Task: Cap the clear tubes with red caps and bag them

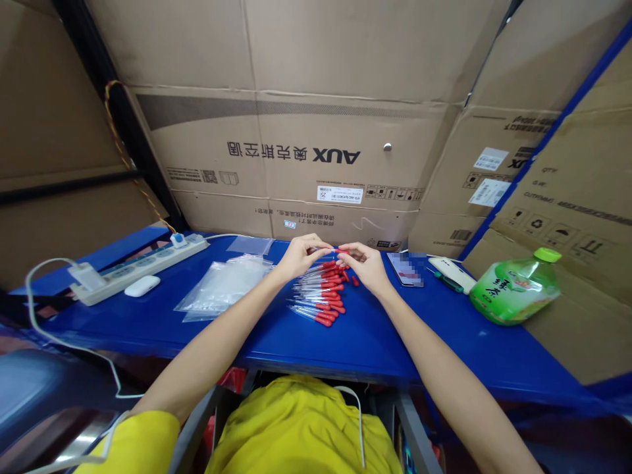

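Above the blue table, my left hand [302, 255] pinches the clear tube of a dropper. My right hand [366, 264] grips the red bulb end of the same dropper [338, 250], which lies level between both sets of fingers. Just below them is a pile of droppers [320, 295] with clear tubes to the left and red bulbs to the right. A few loose red bulbs [355, 281] sit by the pile, under my right hand. Left of the pile, beyond my left forearm, lies a stack of clear plastic bags [222, 286].
On the left are a power strip [143, 263] with a plugged-in charger and a white earbud case [142, 286]. A phone [405, 270], a white and green device [451, 275] and a green tea bottle [516, 289] stand right. Cardboard [296, 118] walls the back of the table [375, 342].
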A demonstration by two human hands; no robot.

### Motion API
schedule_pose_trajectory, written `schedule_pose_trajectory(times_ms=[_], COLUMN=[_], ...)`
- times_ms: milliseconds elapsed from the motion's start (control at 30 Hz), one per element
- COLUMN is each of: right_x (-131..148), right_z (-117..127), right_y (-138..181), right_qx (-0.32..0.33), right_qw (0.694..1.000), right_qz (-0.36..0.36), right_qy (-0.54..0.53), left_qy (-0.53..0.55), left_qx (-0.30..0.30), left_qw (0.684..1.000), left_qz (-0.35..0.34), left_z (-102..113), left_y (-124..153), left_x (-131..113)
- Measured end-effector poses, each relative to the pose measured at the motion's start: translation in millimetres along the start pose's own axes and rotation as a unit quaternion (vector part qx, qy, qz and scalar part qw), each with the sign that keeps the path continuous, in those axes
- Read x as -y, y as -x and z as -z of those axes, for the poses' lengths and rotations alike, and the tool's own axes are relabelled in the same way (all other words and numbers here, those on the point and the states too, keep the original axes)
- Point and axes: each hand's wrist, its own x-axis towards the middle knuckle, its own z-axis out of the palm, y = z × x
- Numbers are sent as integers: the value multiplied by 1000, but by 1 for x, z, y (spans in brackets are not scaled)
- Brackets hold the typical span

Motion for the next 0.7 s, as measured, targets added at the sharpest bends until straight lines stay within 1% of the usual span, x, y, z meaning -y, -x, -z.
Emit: schedule_pose_trajectory(times_ms=[100, 200, 267, 300, 333, 367, 433, 467, 500, 567, 700], right_x=[2, 6, 8, 8, 9, 8, 7, 6, 6, 5, 7], right_z=[1, 4, 6, 7, 7, 7, 6, 5, 4, 1, -2], right_y=[-1, -2, -3, -3, -4, -4, -4, -4, -4, -3, -2], right_qx=[-8, -29, -45, -52, -58, -64, -72, -73, -72, -70, -76], right_qw=[1000, 1000, 999, 999, 998, 998, 997, 997, 997, 997, 997], right_qz=[0, 5, 10, 13, 17, 20, 20, 18, 14, 9, 13], right_qy=[4, 7, 2, -2, -6, -10, -17, -21, -24, -28, -30], left_qy=[5, 33, 90, 141, 204, 274, 403, 451, 485, 528, 574], left_qx=[4, 0, -9, -15, -22, -30, -47, -50, -49, -41, 2], left_qw=[1000, 998, 992, 983, 969, 948, 893, 868, 848, 819, 782], left_qz=[7, 46, 89, 115, 140, 162, 192, 201, 207, 221, 243], left_z=[1, 1, -1, -2, -4, -5, -9, -10, -11, -11, -11], left_y=[0, 1, 1, 0, 0, -1, -3, -3, -4, -5, -3], left_x=[-1, -1, 0, 0, 0, 0, -4, -6, -9, -14, -20])
